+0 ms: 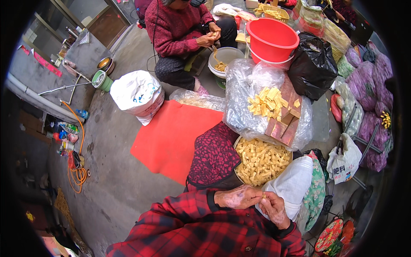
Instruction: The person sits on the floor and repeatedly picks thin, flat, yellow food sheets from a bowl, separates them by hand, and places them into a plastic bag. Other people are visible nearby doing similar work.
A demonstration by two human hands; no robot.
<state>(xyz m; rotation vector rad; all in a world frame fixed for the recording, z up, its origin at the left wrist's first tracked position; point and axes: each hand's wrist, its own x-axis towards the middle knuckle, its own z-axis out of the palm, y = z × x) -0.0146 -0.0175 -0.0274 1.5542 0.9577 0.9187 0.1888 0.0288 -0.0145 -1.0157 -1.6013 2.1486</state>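
My left hand (pixel 238 196) and my right hand (pixel 275 209) meet in front of my plaid jacket. Between their fingertips is a small yellow strip (pixel 264 195), mostly hidden by the fingers. Just beyond them, by my lap, a round container holds a heap of yellow knotted strips (pixel 261 160), which look like bean curd skin. A white cloth (pixel 290 184) lies over my leg beside my right hand. Farther out, flat yellow strips (pixel 268 103) are piled on clear plastic sheeting (pixel 237 96), next to a reddish wooden board with a slotted block (pixel 286 123).
Opposite sits a person (pixel 179 35), working over a white bucket (pixel 226 59). A red basin (pixel 273 40) and black plastic bag (pixel 313 64) stand behind the sheeting. Left are a red mat (pixel 176 138), a white sack (pixel 138 94) and an orange hose (pixel 77 175). Purple net sacks (pixel 366 80) line the right.
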